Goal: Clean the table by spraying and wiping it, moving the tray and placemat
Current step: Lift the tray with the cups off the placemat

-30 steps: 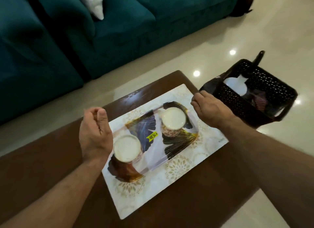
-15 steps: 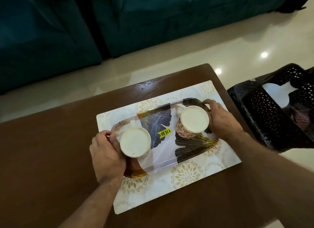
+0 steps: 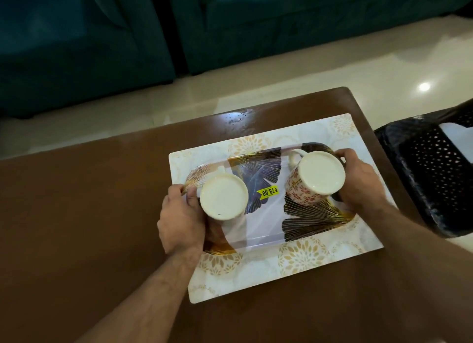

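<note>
Your hands have closed in since a second ago: your left hand and right hand now grip the tray by its ends. It sits on the placemat, on the table, carrying two upturned mugs.

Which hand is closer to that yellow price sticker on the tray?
Left, narrowly. The left hand grips the tray's left end, beside the upturned cup next to the sticker. The right hand holds the opposite end, beyond the patterned cup.
</note>
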